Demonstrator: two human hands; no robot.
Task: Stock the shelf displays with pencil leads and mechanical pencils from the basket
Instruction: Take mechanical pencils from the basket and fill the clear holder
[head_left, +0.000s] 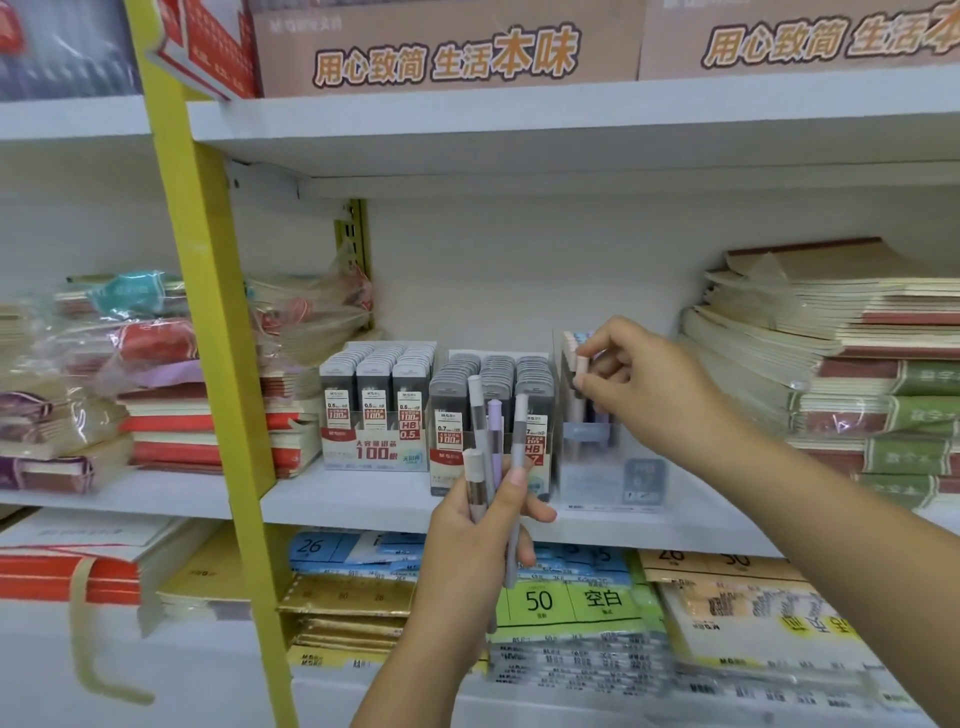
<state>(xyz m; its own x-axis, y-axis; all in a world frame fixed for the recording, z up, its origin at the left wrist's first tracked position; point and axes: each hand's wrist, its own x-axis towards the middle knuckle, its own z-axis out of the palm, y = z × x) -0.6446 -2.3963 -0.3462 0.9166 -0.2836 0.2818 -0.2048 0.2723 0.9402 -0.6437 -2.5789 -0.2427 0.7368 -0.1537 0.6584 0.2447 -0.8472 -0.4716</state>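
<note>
My left hand (480, 525) grips a bundle of several mechanical pencils (492, 431), grey, lilac and pale pink, held upright in front of the shelf edge. My right hand (636, 384) pinches the top of one pale pink mechanical pencil (582, 370), which stands in the clear pencil display box (610, 478) on the middle shelf among other pencils. Left of that box stand two display boxes of pencil leads: the 0.7 lead box (493, 415) and the 0.5 lead box (376, 410). The basket is out of sight.
The white middle shelf (363, 499) carries stacks of notebooks on the right (841, 364) and wrapped notebooks on the left (171, 395). A yellow upright post (218, 364) crosses the left. Packs of paper (566, 603) lie on the shelf below. Cardboard boxes sit above.
</note>
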